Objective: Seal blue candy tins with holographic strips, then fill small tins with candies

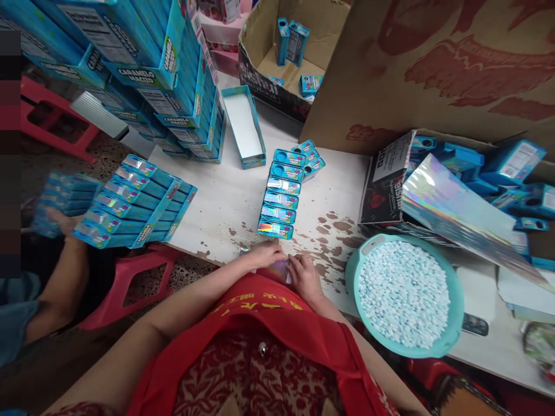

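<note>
Working at near table edge: L hand (267,254) & R hand (304,278) close tog., fingers bent inward, both grasping a small, shiny, iridescent film sheet (278,270). Sheet sits betw. the hands, just in front of red cloth apron w/ yellow lettering (264,297). Exact finger contact hard to make out, fingertips small & soft in view.

Just beyond hands: row of six slim blue boxes w/ printed tops (281,199) on white, brown-stained tabletop (338,185). Nearer four carry shiny patches on top; far two show round spots instead. A few more blue boxes (313,155) set against far R end of row.

Beyond, to L: open, pale-lined blue cardboard tray (245,124), then tall stack of blue display cartons (150,75).

R side: round teal plastic basin (362,283) full of small pale-blue & white pieces (403,294); behind it, open brown-and-black cardboard carton (381,185) w/ jumbled blue boxes, large iridescent sheet (451,202) slanting across it.

Far L: co-worker's hand (63,221) at blurred cluster of blue boxes (60,199), apart from wearer's hands.
</note>
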`<action>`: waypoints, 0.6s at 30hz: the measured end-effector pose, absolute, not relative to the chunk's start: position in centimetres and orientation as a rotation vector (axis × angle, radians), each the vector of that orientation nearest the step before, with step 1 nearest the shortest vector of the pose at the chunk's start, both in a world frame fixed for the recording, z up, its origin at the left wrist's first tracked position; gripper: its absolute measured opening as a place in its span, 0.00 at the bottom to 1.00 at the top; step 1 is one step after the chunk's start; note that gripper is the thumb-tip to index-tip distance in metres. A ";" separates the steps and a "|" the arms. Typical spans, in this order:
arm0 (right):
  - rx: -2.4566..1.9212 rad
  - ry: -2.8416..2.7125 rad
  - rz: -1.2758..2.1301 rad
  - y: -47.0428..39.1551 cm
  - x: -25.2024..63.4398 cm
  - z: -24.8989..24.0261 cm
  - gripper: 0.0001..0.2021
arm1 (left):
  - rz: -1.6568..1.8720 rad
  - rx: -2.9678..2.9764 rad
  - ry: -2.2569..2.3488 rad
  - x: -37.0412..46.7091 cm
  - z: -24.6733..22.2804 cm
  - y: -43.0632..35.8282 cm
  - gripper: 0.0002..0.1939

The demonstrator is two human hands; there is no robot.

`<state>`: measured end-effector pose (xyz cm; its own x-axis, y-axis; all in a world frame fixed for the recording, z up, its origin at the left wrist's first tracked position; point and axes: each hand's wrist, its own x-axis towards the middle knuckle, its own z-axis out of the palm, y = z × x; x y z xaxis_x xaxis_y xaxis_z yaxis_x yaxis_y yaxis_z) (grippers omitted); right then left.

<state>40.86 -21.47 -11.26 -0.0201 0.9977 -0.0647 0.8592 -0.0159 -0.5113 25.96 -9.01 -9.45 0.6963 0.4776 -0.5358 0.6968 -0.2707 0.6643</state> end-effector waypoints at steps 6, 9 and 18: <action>-1.913 -1.963 0.604 -21.5 40.9 -11.9 0.16 | -0.383 2.000 0.955 26.2 -9.4 -9.1 0.12; -1.905 -2.058 0.593 -21.5 40.9 -11.9 0.16 | -0.403 1.953 1.016 26.9 -9.7 -9.0 0.10; -1.873 -2.074 0.619 -21.7 41.1 -10.3 0.09 | -0.424 1.908 1.059 27.5 -10.2 -8.7 0.11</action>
